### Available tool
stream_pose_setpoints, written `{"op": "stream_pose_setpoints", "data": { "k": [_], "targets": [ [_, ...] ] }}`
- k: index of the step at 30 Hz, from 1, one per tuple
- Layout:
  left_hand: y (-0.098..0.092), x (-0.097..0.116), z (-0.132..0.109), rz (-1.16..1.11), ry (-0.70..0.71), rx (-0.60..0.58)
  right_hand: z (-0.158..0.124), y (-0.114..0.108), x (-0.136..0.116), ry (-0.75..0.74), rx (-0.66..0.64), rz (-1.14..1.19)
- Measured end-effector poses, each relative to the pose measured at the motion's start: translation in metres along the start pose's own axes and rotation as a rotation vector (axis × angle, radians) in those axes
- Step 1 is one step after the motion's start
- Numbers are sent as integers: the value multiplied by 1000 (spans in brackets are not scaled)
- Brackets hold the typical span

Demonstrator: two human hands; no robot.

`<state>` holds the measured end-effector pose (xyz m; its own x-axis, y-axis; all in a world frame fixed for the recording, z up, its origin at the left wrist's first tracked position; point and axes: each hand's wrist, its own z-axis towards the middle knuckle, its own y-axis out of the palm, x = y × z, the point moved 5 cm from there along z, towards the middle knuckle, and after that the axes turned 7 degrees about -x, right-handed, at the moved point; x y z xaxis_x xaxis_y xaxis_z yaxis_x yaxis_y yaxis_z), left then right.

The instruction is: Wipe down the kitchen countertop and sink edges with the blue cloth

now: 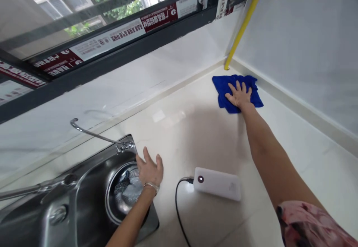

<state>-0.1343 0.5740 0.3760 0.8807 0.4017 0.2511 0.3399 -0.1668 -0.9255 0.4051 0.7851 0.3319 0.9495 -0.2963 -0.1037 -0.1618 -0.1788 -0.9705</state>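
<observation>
My right hand [239, 95] lies flat with fingers spread on a blue cloth [222, 88], pressing it on the white counter [201, 135] near the far corner. My left hand [149, 169] rests open, fingers stretched, on the right rim of the steel sink [84, 191], holding nothing; a bracelet is on its wrist. A round strainer basket [124, 193] with something pale inside sits in the sink just left of that hand.
A white power bank [218, 183] with a black cable [179, 209] lies on the counter between my arms. A thin tap [92, 133] arches over the sink. A yellow pipe [243, 25] rises from the corner. A window with a dark frame [112, 59] runs behind.
</observation>
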Motion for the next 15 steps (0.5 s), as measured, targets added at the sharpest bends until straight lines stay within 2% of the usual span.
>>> {"op": "stream_pose_setpoints", "data": {
  "k": [4,7,15],
  "targets": [
    [0,0,-2,-4,26,11,18,-4,-34,-34,63,21],
    [1,0,-3,-15,35,23,15,-8,-78,-78,54,23],
    [5,-1,-4,-66,59,30,-42,-2,-253,-333,44,-1]
  ]
}}
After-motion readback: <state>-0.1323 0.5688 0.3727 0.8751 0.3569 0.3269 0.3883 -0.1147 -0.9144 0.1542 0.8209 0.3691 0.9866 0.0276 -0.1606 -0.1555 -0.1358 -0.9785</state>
